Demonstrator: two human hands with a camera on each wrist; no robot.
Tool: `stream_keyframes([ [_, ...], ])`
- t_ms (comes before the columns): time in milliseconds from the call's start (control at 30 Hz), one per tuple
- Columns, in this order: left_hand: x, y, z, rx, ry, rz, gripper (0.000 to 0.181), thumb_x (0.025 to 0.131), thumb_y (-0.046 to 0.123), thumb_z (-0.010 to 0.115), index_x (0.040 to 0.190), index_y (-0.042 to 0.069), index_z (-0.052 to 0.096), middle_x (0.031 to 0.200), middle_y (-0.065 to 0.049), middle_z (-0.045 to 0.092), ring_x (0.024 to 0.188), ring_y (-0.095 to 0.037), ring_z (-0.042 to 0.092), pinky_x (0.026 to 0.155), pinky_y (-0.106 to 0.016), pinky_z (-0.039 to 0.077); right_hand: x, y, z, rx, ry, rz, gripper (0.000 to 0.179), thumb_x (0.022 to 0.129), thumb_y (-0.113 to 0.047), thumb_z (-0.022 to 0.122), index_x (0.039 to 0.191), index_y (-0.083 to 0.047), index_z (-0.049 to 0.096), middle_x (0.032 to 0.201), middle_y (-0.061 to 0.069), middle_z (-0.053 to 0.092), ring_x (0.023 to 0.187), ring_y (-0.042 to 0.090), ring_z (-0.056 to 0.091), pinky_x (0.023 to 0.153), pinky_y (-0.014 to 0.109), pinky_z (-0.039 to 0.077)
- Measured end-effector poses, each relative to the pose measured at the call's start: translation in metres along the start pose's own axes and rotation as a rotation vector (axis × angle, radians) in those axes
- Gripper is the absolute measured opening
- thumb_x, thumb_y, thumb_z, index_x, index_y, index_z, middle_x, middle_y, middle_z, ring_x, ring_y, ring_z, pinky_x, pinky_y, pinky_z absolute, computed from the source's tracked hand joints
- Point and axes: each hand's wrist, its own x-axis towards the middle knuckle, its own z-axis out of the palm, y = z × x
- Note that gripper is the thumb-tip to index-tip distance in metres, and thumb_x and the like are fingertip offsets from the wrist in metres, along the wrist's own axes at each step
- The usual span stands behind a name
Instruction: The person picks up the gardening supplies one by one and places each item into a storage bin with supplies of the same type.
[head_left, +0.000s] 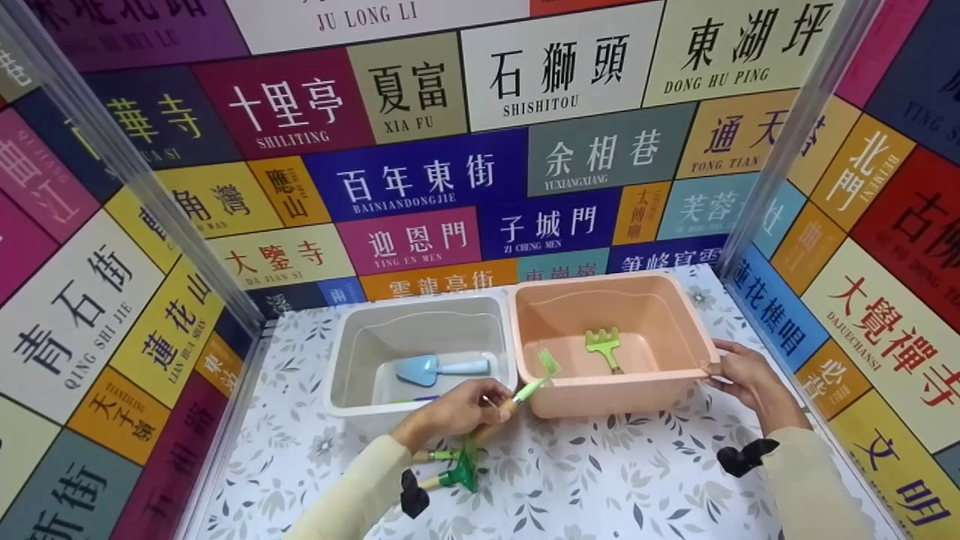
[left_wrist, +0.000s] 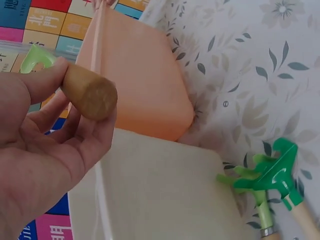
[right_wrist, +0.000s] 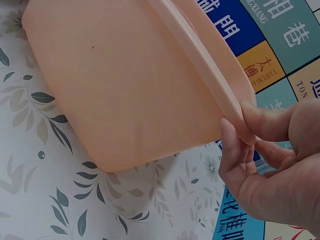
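My left hand [head_left: 463,409] pinches the wooden handle [left_wrist: 92,95] of a small garden tool with a light green head [head_left: 550,364]. That head reaches over the near left corner of the peach bin [head_left: 615,396]. At the bin's right end, my right hand [head_left: 750,379] grips the rim [right_wrist: 220,90] between thumb and fingers. Inside the peach bin lies a light green garden fork [head_left: 602,343]. Below my left hand, a dark green rake [head_left: 463,474] and a light green fork [left_wrist: 262,205] lie on the table by the grey-white bin [head_left: 420,411].
The grey-white bin stands left of the peach one, sides close together, and holds a light blue trowel [head_left: 424,370] and something purple [head_left: 412,399]. Both bins are near the back wall of coloured signs [head_left: 420,176]. A leaf-patterned cloth [head_left: 592,480] covers the table.
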Motion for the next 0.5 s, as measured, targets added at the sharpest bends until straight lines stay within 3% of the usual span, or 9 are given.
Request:
stream_keyframes([
  [167,0.005,0.01,-0.003,0.047,-0.012,0.007,0.02,0.096,0.009,0.064,0.116,0.006,0.064,0.099,-0.005,0.061,0.084,-0.015,0.055,0.07,-0.025,0.047,0.0,0.0,0.001,-0.03,0.011,0.001,0.08,0.094,0.0,0.06,0.158,0.003,0.012,0.129,0.024,0.051,0.079,0.002,0.064,0.077,0.024,0.059],
  [367,0.012,0.022,-0.005,0.213,0.005,0.078,0.02,0.094,0.006,0.065,0.114,0.004,0.064,0.1,-0.01,0.065,0.079,-0.015,0.056,0.067,-0.023,0.045,0.0,-0.001,0.001,-0.018,0.001,0.005,0.08,0.095,0.0,0.06,0.158,0.003,0.011,0.11,0.008,0.058,0.079,0.003,0.064,0.077,0.024,0.059],
  [500,0.017,0.03,-0.004,0.296,0.063,0.08,0.018,0.093,0.006,0.067,0.111,0.005,0.066,0.098,-0.009,0.066,0.074,-0.011,0.054,0.064,-0.023,0.045,-0.001,-0.001,0.001,-0.022,-0.002,0.0,0.08,0.095,0.0,0.059,0.158,0.002,0.011,0.116,0.014,0.057,0.079,0.003,0.064,0.077,0.023,0.059],
])
